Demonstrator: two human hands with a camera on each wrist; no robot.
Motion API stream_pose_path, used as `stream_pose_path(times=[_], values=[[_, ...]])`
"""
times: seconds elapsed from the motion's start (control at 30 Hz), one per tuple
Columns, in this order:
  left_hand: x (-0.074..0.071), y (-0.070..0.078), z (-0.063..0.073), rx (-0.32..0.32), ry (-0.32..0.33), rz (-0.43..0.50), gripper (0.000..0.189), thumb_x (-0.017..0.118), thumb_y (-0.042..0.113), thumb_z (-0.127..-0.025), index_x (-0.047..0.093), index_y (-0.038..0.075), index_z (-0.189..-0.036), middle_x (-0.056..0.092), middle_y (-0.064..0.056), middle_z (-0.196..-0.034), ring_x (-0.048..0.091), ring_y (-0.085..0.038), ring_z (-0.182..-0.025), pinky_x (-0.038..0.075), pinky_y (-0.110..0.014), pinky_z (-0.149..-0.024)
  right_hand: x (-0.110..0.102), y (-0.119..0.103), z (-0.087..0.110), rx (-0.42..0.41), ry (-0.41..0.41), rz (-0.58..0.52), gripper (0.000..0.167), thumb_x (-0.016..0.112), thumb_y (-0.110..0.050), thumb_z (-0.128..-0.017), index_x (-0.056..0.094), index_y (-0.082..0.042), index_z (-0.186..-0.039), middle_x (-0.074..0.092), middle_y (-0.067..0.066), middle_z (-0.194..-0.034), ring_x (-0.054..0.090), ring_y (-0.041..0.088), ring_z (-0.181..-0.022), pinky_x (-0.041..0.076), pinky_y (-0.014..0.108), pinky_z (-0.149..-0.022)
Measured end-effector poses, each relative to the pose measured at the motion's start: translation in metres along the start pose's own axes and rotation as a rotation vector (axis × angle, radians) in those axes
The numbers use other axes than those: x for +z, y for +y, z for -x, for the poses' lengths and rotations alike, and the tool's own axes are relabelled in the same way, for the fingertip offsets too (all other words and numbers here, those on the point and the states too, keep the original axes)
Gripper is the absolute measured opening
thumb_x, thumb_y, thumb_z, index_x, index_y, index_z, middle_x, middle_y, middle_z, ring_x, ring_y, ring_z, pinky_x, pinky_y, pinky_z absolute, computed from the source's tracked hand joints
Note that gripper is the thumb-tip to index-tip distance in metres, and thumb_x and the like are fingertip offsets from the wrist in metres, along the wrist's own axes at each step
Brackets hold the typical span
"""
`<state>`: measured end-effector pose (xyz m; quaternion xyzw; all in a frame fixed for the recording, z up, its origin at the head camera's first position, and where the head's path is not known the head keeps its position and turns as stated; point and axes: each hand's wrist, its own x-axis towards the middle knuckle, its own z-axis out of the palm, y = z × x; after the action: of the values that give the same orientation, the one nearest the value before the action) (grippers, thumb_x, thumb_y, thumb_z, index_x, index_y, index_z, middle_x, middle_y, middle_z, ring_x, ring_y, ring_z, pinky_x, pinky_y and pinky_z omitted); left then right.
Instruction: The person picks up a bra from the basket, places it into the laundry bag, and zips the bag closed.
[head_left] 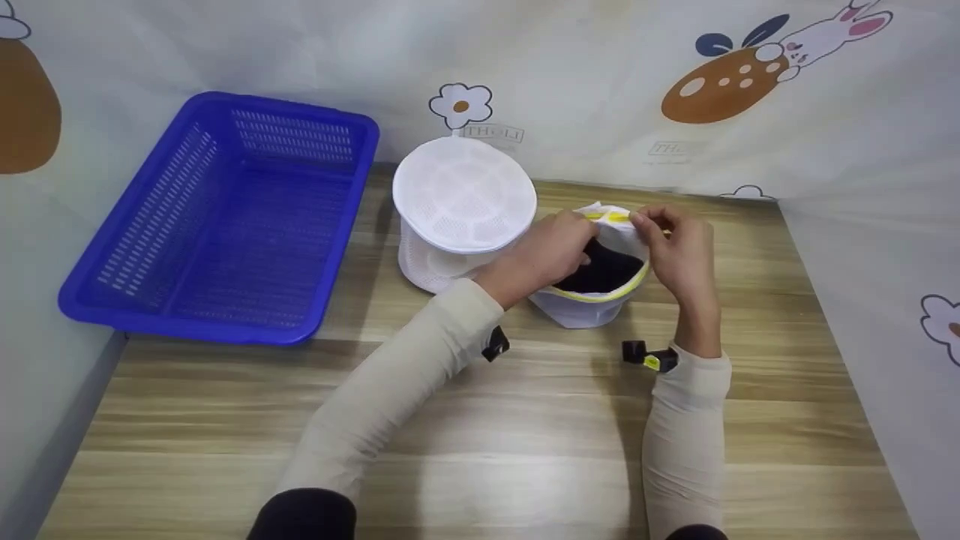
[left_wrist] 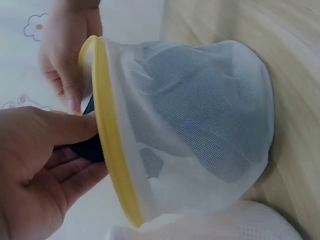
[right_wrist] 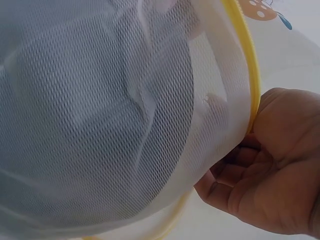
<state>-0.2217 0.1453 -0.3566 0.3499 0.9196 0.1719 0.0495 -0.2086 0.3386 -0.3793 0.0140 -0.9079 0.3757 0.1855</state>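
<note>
A white mesh laundry bag (head_left: 585, 313) with a yellow zip edge (left_wrist: 107, 125) stands on the table, its mouth open upward. Inside lies black cloth (head_left: 604, 271), its dark shape showing through the mesh (right_wrist: 100, 115). My left hand (head_left: 551, 246) reaches into the mouth from the left and pinches the black cloth, with the fingertips partly hidden behind the rim. On the far right side of the rim, my right hand (head_left: 684, 251) pinches the yellow edge between thumb and fingers.
Just left of the bag stands another white mesh bag (head_left: 465, 195) with a round top. A blue plastic basket (head_left: 319, 330) sits at the left of the wooden table (head_left: 510, 450). Printed sheeting (head_left: 585, 90) hangs behind and along the sides.
</note>
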Motion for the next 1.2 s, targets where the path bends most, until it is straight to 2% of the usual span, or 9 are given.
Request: stream_pose_path(times=[0.23,0.37,0.53,0.63,0.77,0.87,1.0,1.1,1.2], values=[[0.002,0.002,0.005,-0.055,0.025,0.004,0.036,0.058,0.032,-0.095,0.057,0.007,-0.121,0.063,-0.010,-0.108,0.060,-0.025,-0.101,0.048,-0.038,-0.083,-0.002,0.006,-0.002,0.004,-0.013,-0.027,0.031,0.063,-0.027,-0.092,0.069,0.003,-0.093,0.066,0.012,-0.085,0.057,0.013,-0.077,0.043,0.019,-0.066],[-0.003,-0.003,0.013,-0.091,0.199,0.056,0.033,0.055,0.031,-0.097,0.061,0.004,-0.115,0.063,-0.011,-0.105,0.061,-0.025,-0.097,0.048,-0.037,-0.081,-0.005,0.009,-0.003,0.026,-0.019,-0.050,0.034,0.062,-0.029,-0.093,0.068,0.004,-0.095,0.065,0.012,-0.086,0.057,0.014,-0.078,0.043,0.020,-0.068],[-0.001,-0.009,0.027,-0.215,0.408,0.114,0.018,0.054,0.015,-0.097,0.065,0.001,-0.098,0.062,-0.012,-0.093,0.062,-0.027,-0.090,0.050,-0.035,-0.078,-0.008,0.015,-0.003,0.051,-0.026,-0.080,0.035,0.063,-0.029,-0.093,0.067,0.005,-0.097,0.065,0.014,-0.090,0.057,0.014,-0.078,0.043,0.020,-0.069],[0.007,-0.008,0.039,-0.323,0.419,0.121,0.021,0.059,0.019,-0.094,0.065,-0.001,-0.092,0.065,-0.016,-0.088,0.065,-0.030,-0.083,0.052,-0.039,-0.071,-0.009,0.018,-0.004,0.069,-0.042,-0.101,0.035,0.062,-0.028,-0.093,0.067,0.006,-0.098,0.065,0.014,-0.092,0.056,0.014,-0.079,0.043,0.020,-0.069],[0.027,-0.005,0.050,-0.427,0.350,0.153,0.033,0.064,0.030,-0.091,0.068,-0.002,-0.086,0.067,-0.017,-0.083,0.067,-0.032,-0.079,0.053,-0.041,-0.064,-0.012,0.021,-0.005,0.087,-0.062,-0.136,0.033,0.062,-0.026,-0.093,0.066,0.006,-0.100,0.064,0.011,-0.092,0.055,0.013,-0.079,0.043,0.020,-0.069],[0.042,-0.006,0.051,-0.456,0.343,0.344,0.029,0.064,0.024,-0.090,0.067,0.002,-0.073,0.066,-0.010,-0.067,0.067,-0.022,-0.061,0.052,-0.033,-0.052,-0.016,0.013,-0.002,0.093,-0.061,-0.149,0.029,0.062,-0.021,-0.093,0.066,0.007,-0.100,0.062,0.011,-0.089,0.053,0.013,-0.076,0.043,0.020,-0.067],[0.054,-0.011,0.050,-0.450,0.494,0.745,0.022,0.060,0.007,-0.087,0.057,0.005,-0.065,0.057,-0.003,-0.050,0.055,-0.013,-0.036,0.043,-0.025,-0.035,-0.014,0.014,-0.001,0.078,-0.043,-0.169,0.027,0.065,-0.020,-0.092,0.067,0.007,-0.097,0.062,0.009,-0.086,0.054,0.013,-0.074,0.043,0.020,-0.066],[0.058,-0.011,0.049,-0.405,0.620,0.981,0.016,0.060,0.004,-0.088,0.056,0.002,-0.072,0.058,-0.005,-0.052,0.055,-0.018,-0.036,0.042,-0.026,-0.033,-0.014,0.023,-0.003,0.076,-0.030,-0.173,0.028,0.066,-0.022,-0.091,0.068,0.006,-0.096,0.063,0.007,-0.085,0.054,0.013,-0.075,0.043,0.021,-0.067],[0.060,-0.011,0.050,-0.357,0.682,1.140,0.014,0.060,0.003,-0.090,0.058,-0.001,-0.077,0.060,-0.009,-0.053,0.057,-0.022,-0.038,0.042,-0.029,-0.033,-0.015,0.023,-0.003,0.095,-0.035,-0.156,0.028,0.065,-0.022,-0.091,0.068,0.006,-0.097,0.063,0.007,-0.086,0.054,0.013,-0.076,0.043,0.021,-0.068]])
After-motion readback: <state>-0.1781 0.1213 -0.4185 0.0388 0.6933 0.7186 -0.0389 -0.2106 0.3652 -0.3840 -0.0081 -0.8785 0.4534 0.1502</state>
